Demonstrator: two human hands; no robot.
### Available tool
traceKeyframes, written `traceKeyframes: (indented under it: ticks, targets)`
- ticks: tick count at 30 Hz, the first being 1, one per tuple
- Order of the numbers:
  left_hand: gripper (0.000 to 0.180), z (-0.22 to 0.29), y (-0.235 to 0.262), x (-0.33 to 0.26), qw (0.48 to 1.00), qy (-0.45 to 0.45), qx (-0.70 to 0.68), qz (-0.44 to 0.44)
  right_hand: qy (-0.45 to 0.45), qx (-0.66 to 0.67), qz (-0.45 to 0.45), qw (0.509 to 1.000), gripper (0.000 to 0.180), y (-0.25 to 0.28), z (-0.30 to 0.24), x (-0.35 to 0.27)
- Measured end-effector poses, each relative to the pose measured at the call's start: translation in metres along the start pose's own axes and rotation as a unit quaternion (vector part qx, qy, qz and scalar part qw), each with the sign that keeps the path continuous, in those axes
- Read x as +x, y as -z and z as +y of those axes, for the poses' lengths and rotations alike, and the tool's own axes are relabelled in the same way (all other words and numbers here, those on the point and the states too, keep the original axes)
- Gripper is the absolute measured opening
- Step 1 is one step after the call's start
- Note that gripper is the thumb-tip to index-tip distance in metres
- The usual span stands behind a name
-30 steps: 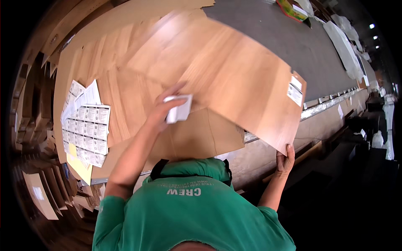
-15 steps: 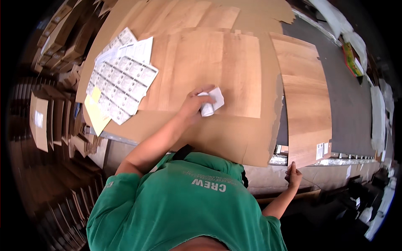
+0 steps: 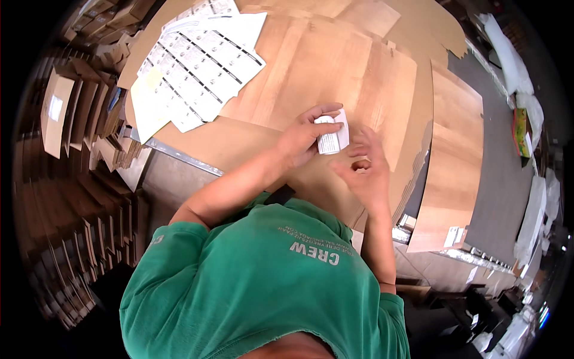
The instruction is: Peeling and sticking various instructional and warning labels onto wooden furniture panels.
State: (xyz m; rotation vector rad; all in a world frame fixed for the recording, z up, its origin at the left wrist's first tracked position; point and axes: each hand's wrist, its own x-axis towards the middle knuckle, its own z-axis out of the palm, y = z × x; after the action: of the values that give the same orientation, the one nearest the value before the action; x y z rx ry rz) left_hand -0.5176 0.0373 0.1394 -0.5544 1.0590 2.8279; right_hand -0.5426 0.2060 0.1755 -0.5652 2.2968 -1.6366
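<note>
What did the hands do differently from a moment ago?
The right hand left the table's near edge and came up beside the small white paper. The left hand still holds that paper over the wooden boards. The label sheets stayed lying there.

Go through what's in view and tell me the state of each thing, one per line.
left hand: gripping the small white label
right hand: open beside the label, holding nothing
label sheets: lying flat, fanned out, overlapping
wood-look plank: flat under both hands
cardboard sheet: flat beneath the plank
</note>
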Motion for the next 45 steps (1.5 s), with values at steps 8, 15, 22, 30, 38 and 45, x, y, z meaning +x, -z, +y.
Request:
traceKeyframes:
  ticks: [8, 15, 22, 30, 38, 45]
  targets:
    - [0.040, -0.013, 0.036, -0.008, 0.932, 0.044, -0.306, -0.191, 0.005, 0.166, -0.127, 0.978, 0.063, -0.025, -0.006, 0.004]
    - [0.043, -0.020, 0.046, -0.014, 0.955, 0.209, -0.143, -0.156, 0.201, -0.199, -0.149, 0.948, 0.045, -0.004, 0.001, 0.023]
    - [0.042, -0.027, 0.065, -0.022, 0.987, 0.138, 0.007, -0.083, -0.092, 0.210, -0.163, 0.960, 0.030, -0.002, 0.025, 0.007]
    - [0.054, 0.015, 0.010, -0.049, 0.959, -0.023, 0.244, -0.142, -0.177, 0.336, -0.079, 0.922, 0.023, -0.003, 0.021, 0.020]
    - [0.052, 0.008, 0.014, -0.027, 0.943, -0.013, 0.309, -0.123, -0.052, 0.173, 0.017, 0.983, 0.025, 0.001, 0.021, 0.028]
    - [0.045, 0.010, 0.011, -0.012, 0.945, -0.032, 0.310, -0.095, 0.193, -0.142, 0.003, 0.971, 0.015, -0.001, 0.017, 0.036]
